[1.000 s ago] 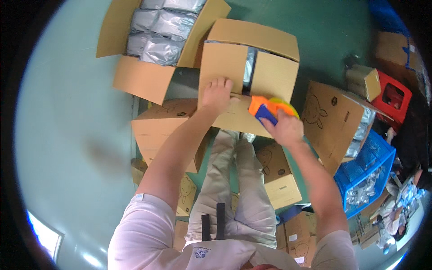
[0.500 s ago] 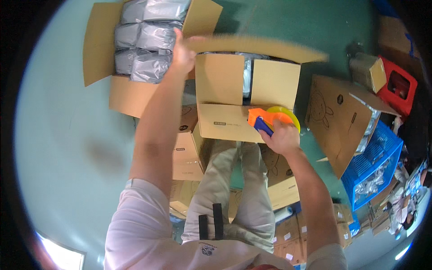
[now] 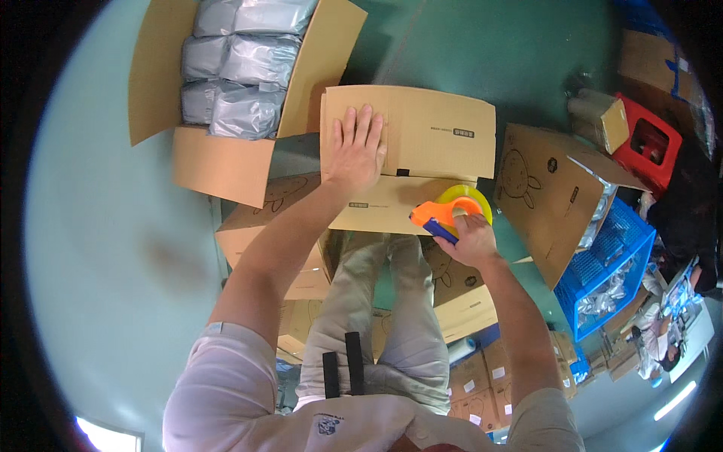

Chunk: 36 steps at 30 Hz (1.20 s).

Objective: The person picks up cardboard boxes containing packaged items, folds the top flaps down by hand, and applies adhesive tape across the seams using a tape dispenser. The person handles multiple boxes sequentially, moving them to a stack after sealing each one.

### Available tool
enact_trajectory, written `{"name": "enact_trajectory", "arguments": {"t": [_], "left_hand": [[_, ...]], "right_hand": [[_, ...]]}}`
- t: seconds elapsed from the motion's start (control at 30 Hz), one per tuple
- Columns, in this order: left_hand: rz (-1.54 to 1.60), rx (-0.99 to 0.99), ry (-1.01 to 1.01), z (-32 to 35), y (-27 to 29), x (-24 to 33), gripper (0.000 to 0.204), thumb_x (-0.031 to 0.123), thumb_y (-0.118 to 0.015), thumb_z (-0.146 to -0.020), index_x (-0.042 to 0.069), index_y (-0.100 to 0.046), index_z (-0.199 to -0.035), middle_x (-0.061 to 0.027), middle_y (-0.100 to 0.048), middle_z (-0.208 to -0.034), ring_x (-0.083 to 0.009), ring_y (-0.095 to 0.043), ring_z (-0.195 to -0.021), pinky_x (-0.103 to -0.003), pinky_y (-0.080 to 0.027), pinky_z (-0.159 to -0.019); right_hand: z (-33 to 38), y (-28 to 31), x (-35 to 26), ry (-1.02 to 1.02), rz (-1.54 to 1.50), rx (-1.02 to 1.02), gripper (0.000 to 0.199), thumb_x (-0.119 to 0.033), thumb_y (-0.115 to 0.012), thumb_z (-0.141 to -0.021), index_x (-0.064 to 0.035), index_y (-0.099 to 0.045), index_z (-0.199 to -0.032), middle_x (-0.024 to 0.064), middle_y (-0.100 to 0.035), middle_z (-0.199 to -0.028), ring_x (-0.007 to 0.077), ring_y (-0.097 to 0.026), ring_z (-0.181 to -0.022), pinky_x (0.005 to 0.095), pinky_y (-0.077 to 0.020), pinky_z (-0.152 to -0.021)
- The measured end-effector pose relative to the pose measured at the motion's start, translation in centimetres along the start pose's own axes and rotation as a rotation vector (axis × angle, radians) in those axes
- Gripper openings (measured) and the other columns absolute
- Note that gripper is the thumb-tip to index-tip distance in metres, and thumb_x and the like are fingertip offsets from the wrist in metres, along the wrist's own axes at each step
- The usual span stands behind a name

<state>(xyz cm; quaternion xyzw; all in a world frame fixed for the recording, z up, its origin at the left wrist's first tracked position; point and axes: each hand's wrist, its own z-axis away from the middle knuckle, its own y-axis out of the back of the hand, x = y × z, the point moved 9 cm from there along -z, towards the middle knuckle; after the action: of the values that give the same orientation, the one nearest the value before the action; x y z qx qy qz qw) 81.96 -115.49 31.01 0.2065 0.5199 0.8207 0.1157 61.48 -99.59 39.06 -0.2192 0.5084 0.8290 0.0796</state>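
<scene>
In front of me stands a cardboard box with its top flaps folded over. My left hand lies flat on the far flap, fingers stretched out. Wrapped in my right hand is an orange and blue tape dispenser carrying a roll of yellow tape. It is at the right part of the near flap. A narrow seam, with a small dark gap, runs between the two flaps. The box's contents are hidden.
At the far left an open carton holds several grey plastic-wrapped packs. To the right are a tilted open carton, a blue crate with clear plastic packs, and a red container. More cartons surround my legs.
My left hand has brought the far flap down over the box and now rests on it. The inner flaps and contents are covered. My right hand keeps the tape dispenser near the same place.
</scene>
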Motion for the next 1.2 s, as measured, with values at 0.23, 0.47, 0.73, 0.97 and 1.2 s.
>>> {"name": "enact_trajectory", "arguments": {"t": [0.23,0.47,0.73,0.97,1.2], "left_hand": [[0.052,0.072,-0.145,2.8,-2.0,2.2,0.067,0.046,-0.048,-0.099,0.021,-0.028,-0.157,-0.0046,-0.018,-0.166,-0.0370,-0.008,-0.153,-0.062,-0.004,-0.121],[0.133,0.184,-0.139,3.1,-1.8,1.5,0.071,0.046,-0.059,-0.089,0.021,-0.039,-0.152,-0.0040,-0.028,-0.162,-0.0348,-0.017,-0.150,-0.061,-0.009,-0.121],[0.204,0.223,-0.195,3.4,-1.6,0.7,0.071,0.049,-0.063,-0.085,0.022,-0.046,-0.149,-0.0003,-0.034,-0.159,-0.0297,-0.022,-0.150,-0.059,-0.013,-0.121],[0.175,0.284,-0.241,4.4,-0.9,0.7,0.069,0.045,-0.068,-0.080,0.016,-0.053,-0.142,-0.0046,-0.043,-0.154,-0.0295,-0.033,-0.145,-0.052,-0.021,-0.120],[0.108,0.429,-0.286,5.7,-0.5,2.3,0.055,0.033,-0.068,-0.082,0.027,-0.059,-0.137,-0.0042,-0.051,-0.145,-0.0253,-0.045,-0.137,-0.045,-0.030,-0.116]], "right_hand": [[-0.3,2.7,-0.6,0.025,-0.066,0.043,0.051,-0.042,-0.081,-0.075,-0.0014,-0.061,-0.099,0.0192,-0.068,-0.085,0.0380,-0.067,-0.078,0.0449,-0.0549,-0.074],[-15.0,14.0,0.0,-0.049,-0.172,0.431,0.050,-0.042,-0.079,-0.083,-0.0024,-0.058,-0.106,0.0227,-0.065,-0.090,0.0441,-0.065,-0.082,0.0510,-0.0539,-0.072],[-33.4,2.1,8.5,-0.388,0.195,0.017,0.074,-0.071,-0.050,-0.090,-0.0024,-0.062,-0.117,0.0241,-0.071,-0.107,0.0407,-0.068,-0.104,0.0489,-0.0541,-0.089],[-32.4,1.7,7.4,-0.421,0.210,0.036,0.080,-0.073,-0.050,-0.088,-0.0028,-0.060,-0.125,0.0240,-0.072,-0.103,0.0410,-0.069,-0.099,0.0482,-0.0543,-0.087],[-29.1,2.9,5.7,-0.410,0.210,0.332,0.066,-0.065,-0.058,-0.087,-0.0007,-0.062,-0.102,0.0215,-0.071,-0.082,0.0393,-0.071,-0.081,0.0475,-0.0559,-0.076]]}}
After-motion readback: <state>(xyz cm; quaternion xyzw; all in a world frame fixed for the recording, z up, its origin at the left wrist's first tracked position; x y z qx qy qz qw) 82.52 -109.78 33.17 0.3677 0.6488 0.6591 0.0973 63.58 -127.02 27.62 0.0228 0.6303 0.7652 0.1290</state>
